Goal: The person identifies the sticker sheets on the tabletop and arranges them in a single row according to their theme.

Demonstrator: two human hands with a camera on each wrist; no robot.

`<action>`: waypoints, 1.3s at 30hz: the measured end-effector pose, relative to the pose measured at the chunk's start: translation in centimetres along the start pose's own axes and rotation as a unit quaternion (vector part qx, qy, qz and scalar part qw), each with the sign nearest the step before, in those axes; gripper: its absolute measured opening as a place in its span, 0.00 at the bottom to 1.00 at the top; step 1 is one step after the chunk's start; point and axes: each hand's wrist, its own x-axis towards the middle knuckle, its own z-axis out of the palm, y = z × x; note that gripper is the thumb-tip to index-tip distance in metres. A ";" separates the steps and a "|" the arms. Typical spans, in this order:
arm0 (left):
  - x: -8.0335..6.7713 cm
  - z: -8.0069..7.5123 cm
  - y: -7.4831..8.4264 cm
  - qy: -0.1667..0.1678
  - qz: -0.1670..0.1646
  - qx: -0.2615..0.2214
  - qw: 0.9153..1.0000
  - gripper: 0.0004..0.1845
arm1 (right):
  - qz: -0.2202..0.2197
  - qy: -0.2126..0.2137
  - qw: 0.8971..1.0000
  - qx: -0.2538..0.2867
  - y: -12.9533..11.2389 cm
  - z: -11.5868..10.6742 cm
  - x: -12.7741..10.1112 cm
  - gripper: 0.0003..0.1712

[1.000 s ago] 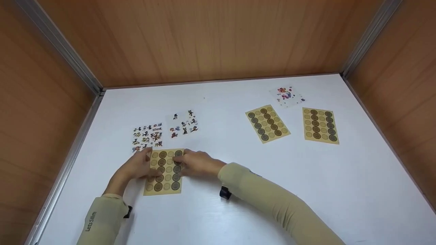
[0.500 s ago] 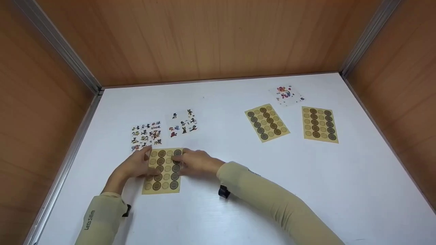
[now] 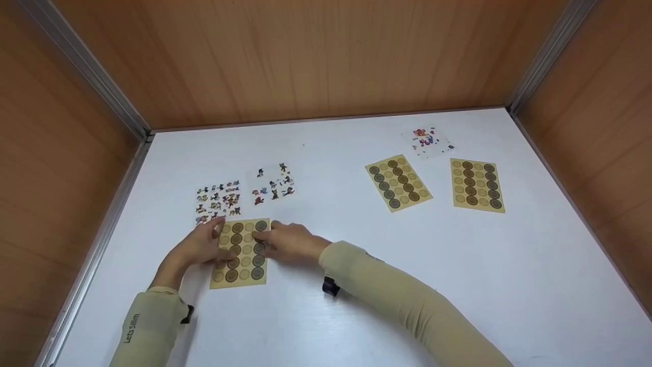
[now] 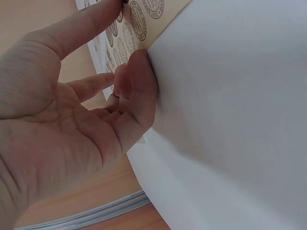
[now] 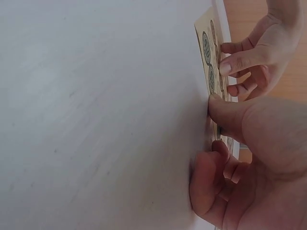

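A tan sticker sheet [image 3: 246, 262] printed with rows of round seals, light and dark, lies in front of me at the left of the head view. My left hand [image 3: 196, 244] grips its left edge, thumb over the top and fingers curled at the border. At the opposite edge my right hand [image 3: 293, 242] pinches the sheet, its thumb [image 5: 228, 115] on the printed face and the other fingers curled by the edge. The left wrist view shows the sheet's corner between the left thumb [image 4: 91, 26] and bent fingers. Parts of the sheet are hidden under both thumbs.
Two clear sheets with small colourful cartoon figures, one [image 3: 218, 199] just beyond my left hand and one [image 3: 274, 183] beside it, lie on the white table [image 3: 326, 316]. Farther right are two more tan sheets [image 3: 399, 183] [image 3: 477, 185] and another clear sheet [image 3: 428, 141]. Wooden walls [image 3: 326, 61] enclose the table.
Both hands and the tan sticker sheet have shifted slightly left and away from me, keeping their hold. The whole view drifts slightly too; the other sheets lie as before.
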 end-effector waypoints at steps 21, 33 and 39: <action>0.1 -0.5 0.1 0.005 -0.004 0.009 1.000 0.55 | 0.011 0.001 1.000 0.000 -0.2 -0.3 0.6 0.32; 0.0 -0.3 -0.3 0.004 -0.010 -0.021 1.000 0.57 | 0.005 0.011 1.000 -0.022 -0.3 0.1 0.8 0.31; 0.1 -0.3 -0.5 0.005 -0.011 -0.020 1.000 0.57 | 0.008 0.013 1.000 -0.011 -0.2 0.2 0.8 0.31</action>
